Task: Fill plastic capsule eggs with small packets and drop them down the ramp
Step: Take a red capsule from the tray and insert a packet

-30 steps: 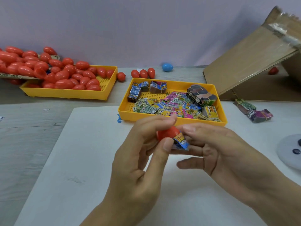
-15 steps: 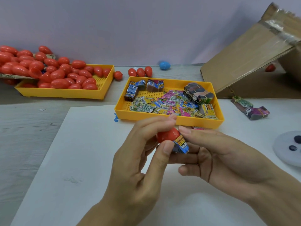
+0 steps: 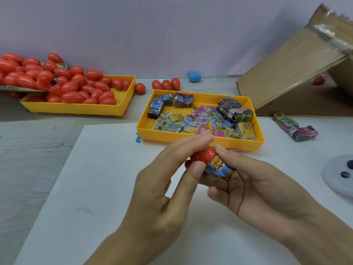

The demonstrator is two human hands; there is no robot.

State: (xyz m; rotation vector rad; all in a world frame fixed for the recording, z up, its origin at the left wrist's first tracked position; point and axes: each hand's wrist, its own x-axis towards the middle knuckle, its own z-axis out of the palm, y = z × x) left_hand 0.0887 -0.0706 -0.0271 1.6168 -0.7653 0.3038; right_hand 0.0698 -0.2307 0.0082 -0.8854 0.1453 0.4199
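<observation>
A: Hands barely moved since half a second ago; packet (image 3: pixel 216 166) sits about as far out of the egg (image 3: pixel 202 154) as before.
B: Grip?
A: Left hand (image 3: pixel 162 190) fingers curled round the red egg, thumb and forefinger pinching it. Right hand (image 3: pixel 254 184) fingers pinch the blue packet at the egg's mouth, half in, half out. Both held above the white sheet (image 3: pixel 76 188) on the desk (image 3: pixel 28 150).
B: Behind?
A: Just past the hands, yellow tray (image 3: pixel 191 135) of loose packets and bundles. Two banded bundles (image 3: pixel 295 128) right of it. Farther left, second tray (image 3: pixel 76 109) heaped with red eggs. Three red eggs (image 3: pixel 166 84) and a blue egg (image 3: pixel 194 76) near the wall. Cardboard ramp (image 3: pixel 290 77) far right, tilted.
</observation>
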